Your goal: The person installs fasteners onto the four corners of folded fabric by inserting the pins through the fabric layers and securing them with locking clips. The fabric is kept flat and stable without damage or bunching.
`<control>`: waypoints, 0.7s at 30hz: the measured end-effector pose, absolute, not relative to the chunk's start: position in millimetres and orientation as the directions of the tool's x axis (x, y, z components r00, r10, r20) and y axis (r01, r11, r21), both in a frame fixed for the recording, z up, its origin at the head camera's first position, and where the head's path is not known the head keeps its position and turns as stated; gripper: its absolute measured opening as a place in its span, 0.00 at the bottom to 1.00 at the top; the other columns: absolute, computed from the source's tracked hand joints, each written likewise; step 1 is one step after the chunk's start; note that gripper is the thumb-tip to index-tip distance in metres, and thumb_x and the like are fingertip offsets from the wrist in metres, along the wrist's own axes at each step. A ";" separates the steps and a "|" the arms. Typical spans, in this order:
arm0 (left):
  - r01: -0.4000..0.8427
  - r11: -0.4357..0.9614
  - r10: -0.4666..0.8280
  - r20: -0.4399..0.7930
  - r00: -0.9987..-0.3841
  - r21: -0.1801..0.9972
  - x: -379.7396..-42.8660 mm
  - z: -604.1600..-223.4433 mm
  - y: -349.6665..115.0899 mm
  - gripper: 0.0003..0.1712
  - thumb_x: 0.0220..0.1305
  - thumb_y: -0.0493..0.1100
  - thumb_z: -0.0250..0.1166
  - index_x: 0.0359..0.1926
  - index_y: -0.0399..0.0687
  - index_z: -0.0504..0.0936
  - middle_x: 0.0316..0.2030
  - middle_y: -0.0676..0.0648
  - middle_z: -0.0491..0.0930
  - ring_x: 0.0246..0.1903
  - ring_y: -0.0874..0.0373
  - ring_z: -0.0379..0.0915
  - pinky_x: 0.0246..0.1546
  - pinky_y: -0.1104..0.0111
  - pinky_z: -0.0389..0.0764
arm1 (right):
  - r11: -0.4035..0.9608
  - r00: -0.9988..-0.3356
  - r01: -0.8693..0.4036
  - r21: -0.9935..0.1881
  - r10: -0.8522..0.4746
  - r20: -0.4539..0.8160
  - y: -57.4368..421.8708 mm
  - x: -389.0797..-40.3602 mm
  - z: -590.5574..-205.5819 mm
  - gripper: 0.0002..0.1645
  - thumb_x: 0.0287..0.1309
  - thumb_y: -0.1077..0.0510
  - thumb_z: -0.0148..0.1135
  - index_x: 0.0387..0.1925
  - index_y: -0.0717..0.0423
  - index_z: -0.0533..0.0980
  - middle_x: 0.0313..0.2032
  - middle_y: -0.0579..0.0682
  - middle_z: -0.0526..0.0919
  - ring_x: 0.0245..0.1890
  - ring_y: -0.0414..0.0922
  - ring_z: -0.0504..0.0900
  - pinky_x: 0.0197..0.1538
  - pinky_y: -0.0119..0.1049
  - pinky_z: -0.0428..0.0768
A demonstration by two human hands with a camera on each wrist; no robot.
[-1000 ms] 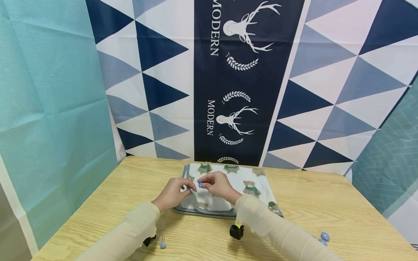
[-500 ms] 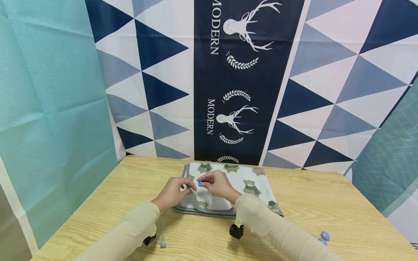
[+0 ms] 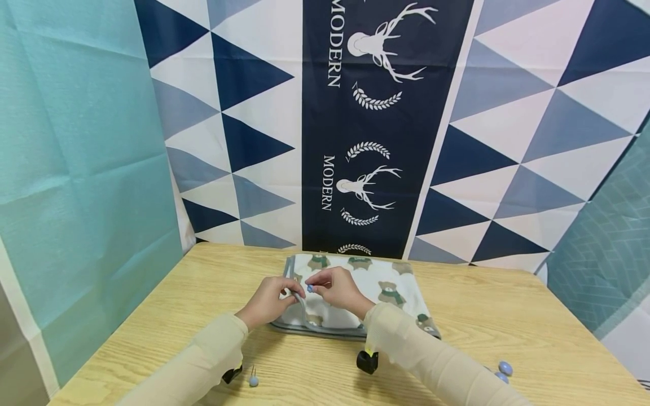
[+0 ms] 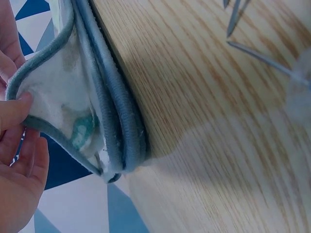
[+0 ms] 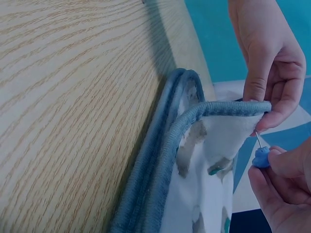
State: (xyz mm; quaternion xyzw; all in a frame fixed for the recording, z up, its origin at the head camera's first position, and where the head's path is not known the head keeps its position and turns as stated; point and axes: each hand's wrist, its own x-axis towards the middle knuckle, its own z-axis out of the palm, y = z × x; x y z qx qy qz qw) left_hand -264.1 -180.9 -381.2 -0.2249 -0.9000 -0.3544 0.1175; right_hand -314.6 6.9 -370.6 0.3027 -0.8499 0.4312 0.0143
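A folded white blanket [image 3: 345, 313] with bears in green scarves and grey-blue edging lies on the table. At its left side, my left hand [image 3: 271, 299] pinches the raised edging [image 5: 233, 108] between thumb and fingers. My right hand [image 3: 339, 287] pinches a blue-headed pin [image 5: 261, 158] by its head. In the right wrist view, the metal needle points at the lifted edge, its tip right by the left fingertips. The left wrist view shows the blanket's edge bowed up over the stacked layers; the pin is hidden there.
Another blue-headed pin with two metal prongs [image 3: 253, 380] lies near the front, beside the left forearm. Several smooth blue oval pieces [image 3: 505, 367] lie right of the right forearm. A patterned cloth [image 3: 254, 129] hangs behind the wooden table [image 3: 213, 270].
The blue-headed pin has shifted very slightly left, toward the left hand. Both hands otherwise hold nearly the same position.
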 end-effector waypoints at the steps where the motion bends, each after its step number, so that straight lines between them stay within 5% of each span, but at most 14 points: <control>1: 0.489 0.648 0.322 0.372 -0.871 0.584 -264.2 -381.2 -180.9 0.06 0.59 0.32 0.65 0.33 0.48 0.86 0.34 0.53 0.86 0.37 0.60 0.79 0.39 0.68 0.76 | 0.444 -0.814 -0.530 -0.722 -0.505 0.287 6.9 -314.5 -370.5 0.08 0.54 0.68 0.65 0.37 0.62 0.85 0.36 0.56 0.89 0.39 0.48 0.87 0.41 0.29 0.84; 21: 0.493 0.632 0.273 0.424 -0.863 0.598 -265.0 -383.1 -180.0 0.05 0.58 0.34 0.67 0.33 0.49 0.86 0.36 0.50 0.86 0.37 0.57 0.80 0.39 0.62 0.80 | 0.433 -0.803 -0.553 -0.712 -0.505 0.317 4.2 -308.3 -370.2 0.07 0.53 0.67 0.67 0.35 0.60 0.86 0.34 0.56 0.89 0.37 0.48 0.87 0.38 0.27 0.84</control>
